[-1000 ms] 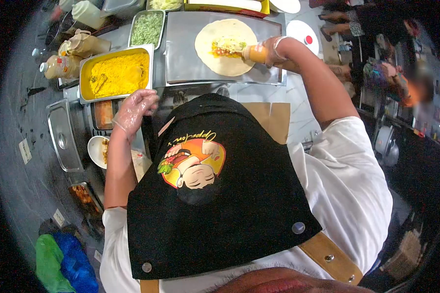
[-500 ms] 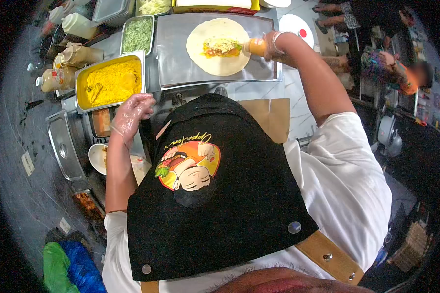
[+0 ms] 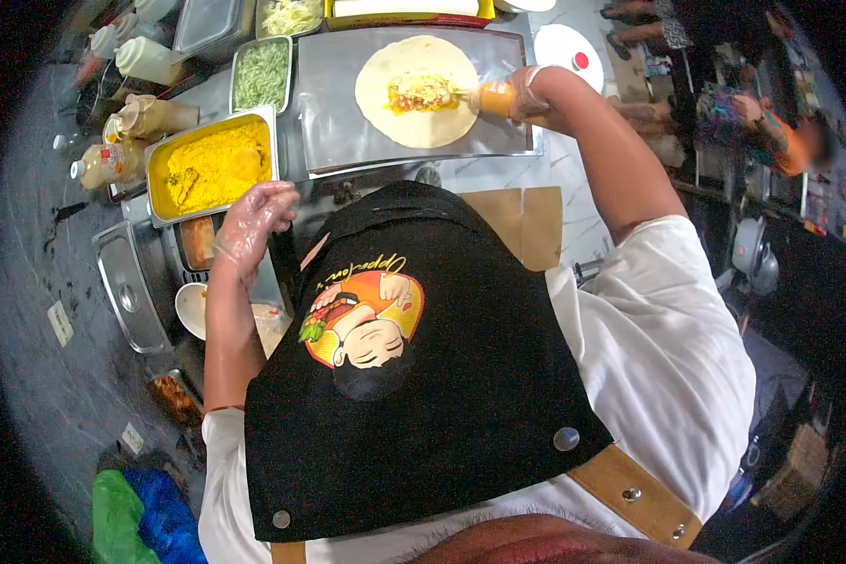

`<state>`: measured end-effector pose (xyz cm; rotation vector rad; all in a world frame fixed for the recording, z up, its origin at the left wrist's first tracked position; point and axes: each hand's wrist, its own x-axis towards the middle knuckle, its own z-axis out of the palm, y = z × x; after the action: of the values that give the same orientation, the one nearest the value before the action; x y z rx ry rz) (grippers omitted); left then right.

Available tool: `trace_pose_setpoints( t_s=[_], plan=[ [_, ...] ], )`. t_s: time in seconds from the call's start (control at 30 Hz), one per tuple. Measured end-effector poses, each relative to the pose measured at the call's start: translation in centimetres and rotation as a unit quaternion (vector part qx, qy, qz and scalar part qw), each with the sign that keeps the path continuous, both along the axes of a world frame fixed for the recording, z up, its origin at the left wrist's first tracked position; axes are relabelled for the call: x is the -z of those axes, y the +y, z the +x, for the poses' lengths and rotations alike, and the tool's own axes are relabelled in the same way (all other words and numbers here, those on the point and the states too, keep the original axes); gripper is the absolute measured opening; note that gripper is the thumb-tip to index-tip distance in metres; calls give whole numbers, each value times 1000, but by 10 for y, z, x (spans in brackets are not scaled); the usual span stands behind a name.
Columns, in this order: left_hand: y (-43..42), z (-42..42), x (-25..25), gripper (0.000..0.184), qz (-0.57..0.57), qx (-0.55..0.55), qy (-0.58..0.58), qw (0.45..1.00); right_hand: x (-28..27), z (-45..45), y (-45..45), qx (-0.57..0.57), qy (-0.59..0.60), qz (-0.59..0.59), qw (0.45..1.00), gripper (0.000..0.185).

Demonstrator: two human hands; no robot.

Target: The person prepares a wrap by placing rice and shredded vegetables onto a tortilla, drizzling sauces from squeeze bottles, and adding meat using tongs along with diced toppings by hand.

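Observation:
A round flatbread (image 3: 385,103) lies on a metal tray (image 3: 334,132), with a pile of filling (image 3: 423,94) of shredded pale, green and reddish pieces at its middle. My right hand (image 3: 528,92), in a clear glove, is wrapped round an orange squeeze bottle (image 3: 494,99), whose nozzle points left at the filling. My left hand (image 3: 258,221), also gloved, hangs at the near right corner of a metal pan of yellow food (image 3: 211,164). Its fingers are curled and pressed together, with what they hold, if anything, hidden.
Behind the pan stand a tub of shredded green vegetable (image 3: 262,75) and several sauce bottles (image 3: 146,61). A white lid with a red knob (image 3: 566,52) is right of the tray. A metal lid (image 3: 130,293) lies left. Another person (image 3: 771,132) is at far right.
The view has shifted slightly, so the tray and pans appear further left. My right hand has stayed at the filling's right side with the bottle. My left hand has barely moved.

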<state>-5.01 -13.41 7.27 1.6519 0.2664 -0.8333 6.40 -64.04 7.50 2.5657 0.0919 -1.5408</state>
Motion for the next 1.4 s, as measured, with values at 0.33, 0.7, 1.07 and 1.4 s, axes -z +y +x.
trace_pose_setpoints(
  t_s=[0.33, 0.7, 1.07, 1.4],
  plan=[
    [-3, 8, -6, 38, -15, 15, 0, 1000, 9, 23, 65, -33, -38, 79, 996, 56],
    [22, 0, 11, 37, -22, 6, 3, 1000, 25, 34, 76, -60, -2, 4, 998, 54],
    [35, 7, 11, 38, -33, 7, 2, 999, 8, 25, 81, -51, 25, -24, 998, 55],
    [29, 13, 7, 40, -17, 22, -8, 1000, -4, 9, 48, 51, 17, -3, 999, 52]
  ],
)
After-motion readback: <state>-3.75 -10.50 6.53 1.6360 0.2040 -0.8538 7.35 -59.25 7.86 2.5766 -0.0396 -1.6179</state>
